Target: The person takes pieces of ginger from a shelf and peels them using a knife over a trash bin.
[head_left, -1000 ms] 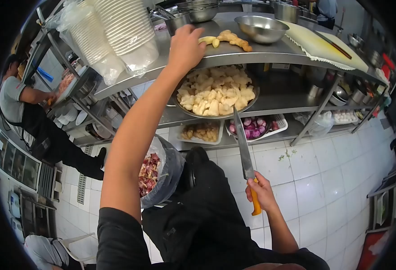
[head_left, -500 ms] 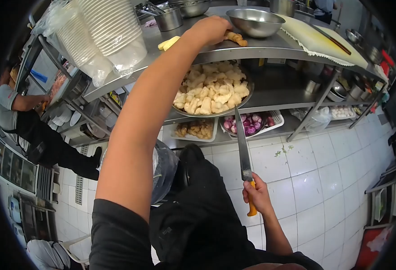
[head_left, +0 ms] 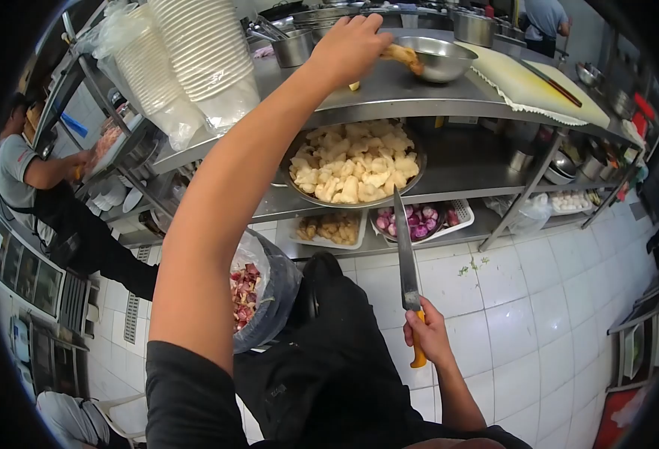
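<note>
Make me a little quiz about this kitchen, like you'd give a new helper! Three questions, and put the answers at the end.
1. What colour is the handle of the knife in the right hand?
2. True or false: the left hand is down inside the bag of red pieces.
3. Which of these is below the metal counter top?
A) the stack of white tubs
B) the purple onions
C) the cutting board

Key:
1. Yellow-orange.
2. False: it is up over the counter, holding a knobbly root.
3. B.
</note>
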`<state>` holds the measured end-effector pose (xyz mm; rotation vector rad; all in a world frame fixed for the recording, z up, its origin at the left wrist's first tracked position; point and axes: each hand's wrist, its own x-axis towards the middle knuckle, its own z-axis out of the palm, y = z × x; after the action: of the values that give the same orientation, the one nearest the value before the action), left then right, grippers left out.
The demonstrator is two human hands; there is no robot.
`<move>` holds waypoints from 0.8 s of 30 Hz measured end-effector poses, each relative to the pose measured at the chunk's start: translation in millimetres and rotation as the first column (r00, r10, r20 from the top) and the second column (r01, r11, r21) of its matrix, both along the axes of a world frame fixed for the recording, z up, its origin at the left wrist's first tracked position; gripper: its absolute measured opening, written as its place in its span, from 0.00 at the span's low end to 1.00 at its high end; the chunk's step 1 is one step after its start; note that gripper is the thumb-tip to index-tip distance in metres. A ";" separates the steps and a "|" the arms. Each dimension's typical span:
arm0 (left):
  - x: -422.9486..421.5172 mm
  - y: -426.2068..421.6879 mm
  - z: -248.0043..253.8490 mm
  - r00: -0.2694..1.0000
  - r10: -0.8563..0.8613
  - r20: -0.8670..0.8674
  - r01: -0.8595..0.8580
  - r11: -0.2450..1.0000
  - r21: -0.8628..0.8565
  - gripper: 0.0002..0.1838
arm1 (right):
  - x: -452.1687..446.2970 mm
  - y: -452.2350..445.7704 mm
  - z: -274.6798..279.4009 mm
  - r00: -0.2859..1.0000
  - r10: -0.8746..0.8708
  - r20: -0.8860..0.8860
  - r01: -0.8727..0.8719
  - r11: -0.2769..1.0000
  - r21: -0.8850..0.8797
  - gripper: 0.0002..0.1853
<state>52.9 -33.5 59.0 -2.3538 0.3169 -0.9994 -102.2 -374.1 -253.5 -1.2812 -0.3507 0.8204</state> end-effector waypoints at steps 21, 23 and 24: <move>-393.7 -7.3 -204.5 0.838 0.535 0.109 -0.285 0.600 -0.748 0.16 | -39.6 108.0 62.6 0.663 0.392 0.637 -0.298 0.920 -0.256 0.23; -408.1 -16.3 -215.1 0.792 0.608 0.057 -0.338 0.514 -0.788 0.14 | -58.3 130.0 79.4 0.558 0.456 0.693 -0.334 0.888 -0.315 0.23; -414.7 -18.9 -219.3 0.773 0.633 0.044 -0.353 0.487 -0.799 0.14 | -68.7 138.9 84.9 0.505 0.480 0.717 -0.347 0.874 -0.340 0.23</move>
<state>-361.8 -52.3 -160.2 -2.6025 -1.1210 -1.3520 -170.9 -235.1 -168.6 -1.7014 -1.3998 0.6281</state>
